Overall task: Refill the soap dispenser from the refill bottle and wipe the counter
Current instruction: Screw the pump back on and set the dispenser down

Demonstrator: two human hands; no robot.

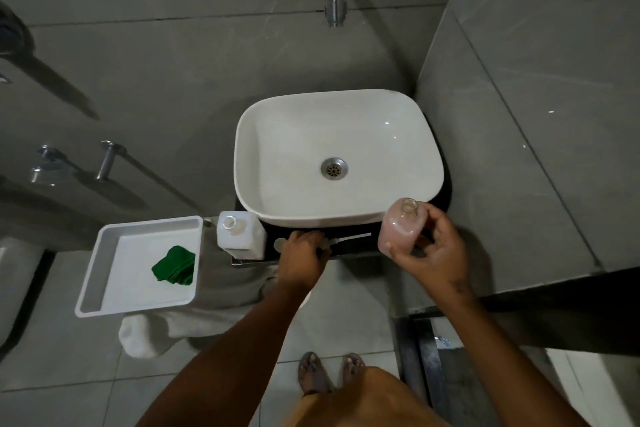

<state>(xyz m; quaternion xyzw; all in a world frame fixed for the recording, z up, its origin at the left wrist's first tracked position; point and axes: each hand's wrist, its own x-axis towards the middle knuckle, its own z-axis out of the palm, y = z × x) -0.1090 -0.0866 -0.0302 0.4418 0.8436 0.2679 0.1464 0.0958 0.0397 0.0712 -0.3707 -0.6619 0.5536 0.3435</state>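
Observation:
My right hand point(434, 246) grips the pink soap dispenser bottle point(401, 227), which has no pump on its open neck and tilts slightly over the counter's front right. My left hand point(301, 255) rests on the black counter point(349, 246), closed over the head of the pump point(332, 242), whose white tube point(353, 238) lies pointing right. A small round cap point(278, 244) lies beside my left hand. The white refill bottle point(240, 230) stands uncapped at the counter's left end. A green cloth point(174, 265) lies crumpled in a white tray point(104, 267).
A white basin point(337, 156) fills most of the counter, under a chrome wall tap point(335, 0). The tray sits left of the counter, over a white toilet point(149, 336). Grey tiled walls stand close behind and to the right. My feet point(330, 371) are on the tiled floor.

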